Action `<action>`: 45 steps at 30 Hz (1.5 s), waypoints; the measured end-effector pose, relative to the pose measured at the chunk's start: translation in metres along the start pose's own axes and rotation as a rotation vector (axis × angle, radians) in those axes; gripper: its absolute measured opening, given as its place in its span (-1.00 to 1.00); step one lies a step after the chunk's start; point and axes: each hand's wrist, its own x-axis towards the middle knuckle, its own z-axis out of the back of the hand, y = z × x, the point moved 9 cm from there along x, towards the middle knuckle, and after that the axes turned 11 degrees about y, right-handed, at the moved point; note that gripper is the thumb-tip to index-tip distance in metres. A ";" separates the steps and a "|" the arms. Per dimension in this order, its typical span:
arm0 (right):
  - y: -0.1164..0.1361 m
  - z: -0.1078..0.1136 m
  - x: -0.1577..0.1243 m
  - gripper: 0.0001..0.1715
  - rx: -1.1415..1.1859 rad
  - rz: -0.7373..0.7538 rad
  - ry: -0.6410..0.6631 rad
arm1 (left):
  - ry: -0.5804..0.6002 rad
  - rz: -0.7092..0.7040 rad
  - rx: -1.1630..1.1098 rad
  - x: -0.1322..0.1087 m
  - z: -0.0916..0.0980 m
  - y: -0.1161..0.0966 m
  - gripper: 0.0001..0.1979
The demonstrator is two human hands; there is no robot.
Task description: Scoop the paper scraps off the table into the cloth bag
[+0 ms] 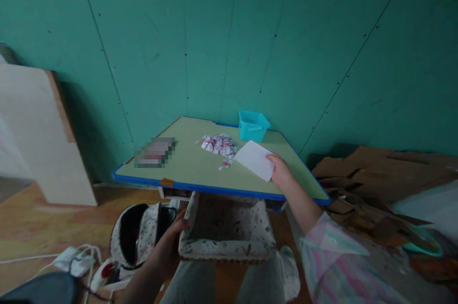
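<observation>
My right hand (pixel 281 169) grips the edge of a flat white card (pixel 255 160), holding it tilted over the table's right half. The card's left edge comes up to a heap of small white and pink paper pieces (pixel 219 144). With my left hand (pixel 177 230) I hold the left side of a fabric-lined basket (pixel 229 246), which sits at my lap just below the table's front edge. The basket's lining is pale with a dark speckled pattern. Its visible inside shows no loose pieces.
A pale green table (pixel 186 172) with blue edging stands against a green wall. On it are a turquoise plastic bin (pixel 253 126) and a blurred-out flat item (pixel 155 152). Cardboard (pixel 390 170) lies at right; a speckled bag (pixel 134 235) and power strip (pixel 73 261) lie at left.
</observation>
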 end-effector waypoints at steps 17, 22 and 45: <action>-0.009 -0.042 -0.035 -0.73 -0.160 -0.073 0.149 | -0.003 -0.009 0.062 0.007 -0.002 0.003 -0.64; -0.012 -0.052 -0.037 -0.71 -0.121 -0.115 0.221 | 0.006 -0.045 0.096 0.006 -0.002 0.001 -0.60; 0.002 -0.060 0.057 -0.81 -0.194 -0.087 0.210 | -0.035 -0.021 0.052 -0.002 -0.002 0.010 -0.51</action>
